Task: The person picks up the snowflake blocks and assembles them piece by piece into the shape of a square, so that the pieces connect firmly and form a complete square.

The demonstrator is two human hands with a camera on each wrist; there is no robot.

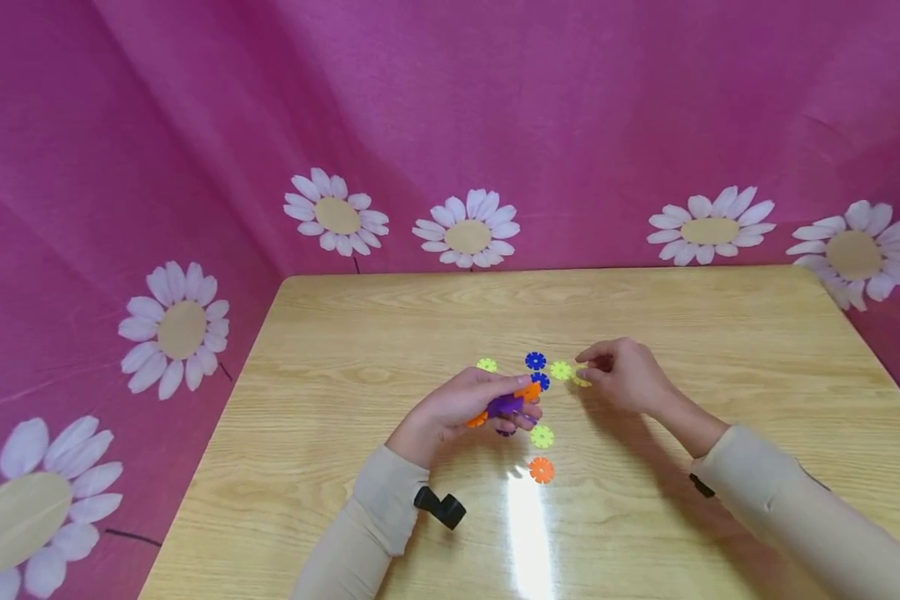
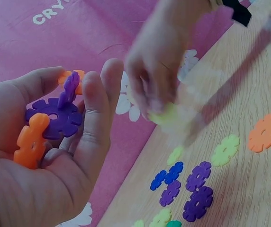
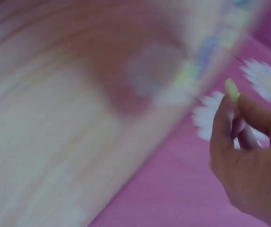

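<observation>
My left hand holds a small cluster of notched plastic discs joined together. In the left wrist view, the cluster shows a flat purple disc, an upright purple disc and orange discs at its ends. Thumb and fingers curl around it, above the table. To the right, my right hand pinches a yellow disc between thumb and fingertips. This hand is raised over the table, just right of a yellow-green disc, and looks blurred in the left wrist view.
Loose discs lie on the wooden table: blue ones, a yellow-green one, an orange one, purple ones and a green one. A pink cloth with white flowers borders the table's back and sides.
</observation>
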